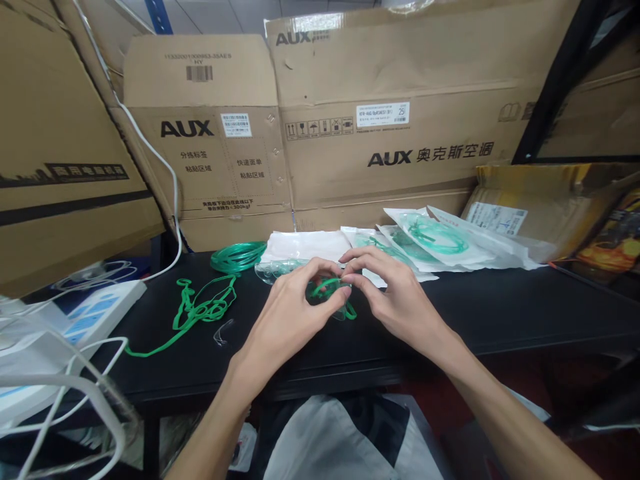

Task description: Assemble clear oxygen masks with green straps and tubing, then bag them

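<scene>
Near the table's middle, my left hand (pixel 300 301) curls its fingers and thumb around a clear green mask-like piece (pixel 340 308) with a green strap. My right hand (pixel 385 287) meets it from the right, its thumb and fingertips pinched at the piece's upper edge. What lies between the right fingertips is too small to make out. Just behind the left hand, another clear plastic piece (pixel 280 268) rests on the table. A coil of green tubing (pixel 238 256) lies behind and left, with a tangled green elastic strap (pixel 203 311) in front of it.
White packets with green tubing (pixel 435 235) overlap at the back right, beside a white sheet (pixel 310 247). Large cardboard boxes (pixel 330 160) stand behind the black table (pixel 480 310). A white power strip (pixel 107 313) and cables are at left. A thin clear loop (pixel 220 333) lies near the strap.
</scene>
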Available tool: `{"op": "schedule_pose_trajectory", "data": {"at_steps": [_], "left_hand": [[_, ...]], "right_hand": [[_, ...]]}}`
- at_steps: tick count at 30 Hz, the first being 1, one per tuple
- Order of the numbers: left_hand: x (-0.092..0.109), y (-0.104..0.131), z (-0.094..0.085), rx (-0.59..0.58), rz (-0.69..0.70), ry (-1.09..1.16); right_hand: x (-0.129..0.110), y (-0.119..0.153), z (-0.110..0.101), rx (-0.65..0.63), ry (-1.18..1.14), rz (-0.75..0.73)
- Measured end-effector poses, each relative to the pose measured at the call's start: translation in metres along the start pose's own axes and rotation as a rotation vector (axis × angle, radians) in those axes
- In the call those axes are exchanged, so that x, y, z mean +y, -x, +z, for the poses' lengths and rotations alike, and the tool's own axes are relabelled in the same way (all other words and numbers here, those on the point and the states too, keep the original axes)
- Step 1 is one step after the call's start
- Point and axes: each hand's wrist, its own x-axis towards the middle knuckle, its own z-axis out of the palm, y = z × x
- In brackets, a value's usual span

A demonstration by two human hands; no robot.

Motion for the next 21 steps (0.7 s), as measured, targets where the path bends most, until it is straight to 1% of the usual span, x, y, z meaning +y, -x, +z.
{"op": "schedule_pose_trajectory", "data": {"at_steps": [7, 13, 16, 21], "left_hand": [[-0.007, -0.001, -0.006, 0.046, 0.000, -0.066], [-0.014, -0.002, -0.018, 0.070, -0.019, -0.087], [-0.016, -0.003, -0.022, 0.063, -0.029, -0.113], [-0.014, -0.002, -0.016, 0.064, -0.008, -0.126]], "right_hand": [[0.007, -0.001, -0.010, 0.032, 0.035, 0.006], [0.018, -0.004, -0.026, 0.093, 0.099, 0.030], [0.021, -0.004, -0.032, 0.122, 0.117, 0.051], [0.012, -0.003, -0.028, 0.085, 0.091, 0.027]]}}
